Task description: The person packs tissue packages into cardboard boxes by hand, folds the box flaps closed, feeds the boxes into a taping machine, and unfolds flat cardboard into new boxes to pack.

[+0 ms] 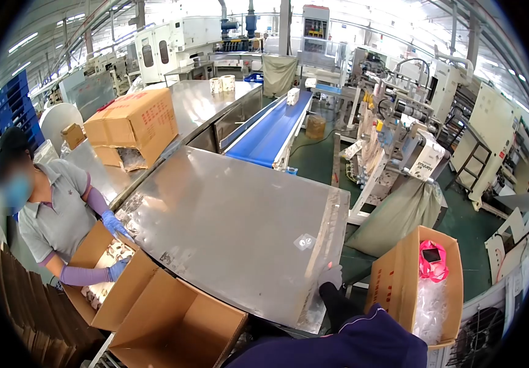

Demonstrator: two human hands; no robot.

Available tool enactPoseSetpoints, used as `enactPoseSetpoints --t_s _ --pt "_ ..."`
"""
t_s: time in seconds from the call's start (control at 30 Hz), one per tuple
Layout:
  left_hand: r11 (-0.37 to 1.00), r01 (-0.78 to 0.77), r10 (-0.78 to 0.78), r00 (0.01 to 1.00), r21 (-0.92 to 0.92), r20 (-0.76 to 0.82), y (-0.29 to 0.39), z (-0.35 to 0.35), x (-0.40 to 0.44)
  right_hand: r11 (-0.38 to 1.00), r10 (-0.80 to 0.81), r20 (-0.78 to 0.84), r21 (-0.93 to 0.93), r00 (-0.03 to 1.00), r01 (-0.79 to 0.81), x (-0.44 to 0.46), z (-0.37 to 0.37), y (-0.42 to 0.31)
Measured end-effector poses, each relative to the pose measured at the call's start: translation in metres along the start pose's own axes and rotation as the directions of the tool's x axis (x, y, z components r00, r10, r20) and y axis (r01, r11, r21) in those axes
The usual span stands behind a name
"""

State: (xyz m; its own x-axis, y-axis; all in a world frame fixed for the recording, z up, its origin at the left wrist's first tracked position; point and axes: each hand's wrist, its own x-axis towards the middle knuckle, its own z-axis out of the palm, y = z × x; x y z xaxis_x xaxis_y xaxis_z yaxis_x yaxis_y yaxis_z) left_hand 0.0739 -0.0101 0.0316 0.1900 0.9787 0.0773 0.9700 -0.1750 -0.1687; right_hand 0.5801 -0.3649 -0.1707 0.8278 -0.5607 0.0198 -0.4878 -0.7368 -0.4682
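My right hand (331, 276), in a greyish glove, rests on the right edge of the metal table (234, 214) near its front corner. Its fingers lie on the edge and nothing shows in them. My left hand is out of view. A small clear plastic piece (304, 241) lies on the tabletop, a little beyond my right hand. An open, empty-looking cardboard box (178, 325) stands against the table's front edge. To the right, another open box (393, 279) holds clear plastic and a pink bag (433, 260) with a dark rectangular item on it.
At the left, a co-worker (62, 208) in blue gloves reaches into a box of wrapped packs (108, 270). A large carton (131, 126) stands behind. A blue conveyor (270, 132) carries a white pack (293, 96). Machinery (405, 110) stands at the back right.
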Motion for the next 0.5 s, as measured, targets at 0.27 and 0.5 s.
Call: enactPoseSetpoints --t_s 0.27,0.5 --pt "0.98 0.161 -0.157 0.987 0.114 -0.045 0.04 -0.025 0.002 0.999 0.029 0.025 -0.013 0.999 -0.029 0.002 -0.001 -0.001" --pt "0.996 0.021 0.0 0.972 0.086 -0.235 0.017 0.011 0.015 0.998 0.068 0.048 0.002 0.997 -0.069 -0.003 -0.014 -0.013"
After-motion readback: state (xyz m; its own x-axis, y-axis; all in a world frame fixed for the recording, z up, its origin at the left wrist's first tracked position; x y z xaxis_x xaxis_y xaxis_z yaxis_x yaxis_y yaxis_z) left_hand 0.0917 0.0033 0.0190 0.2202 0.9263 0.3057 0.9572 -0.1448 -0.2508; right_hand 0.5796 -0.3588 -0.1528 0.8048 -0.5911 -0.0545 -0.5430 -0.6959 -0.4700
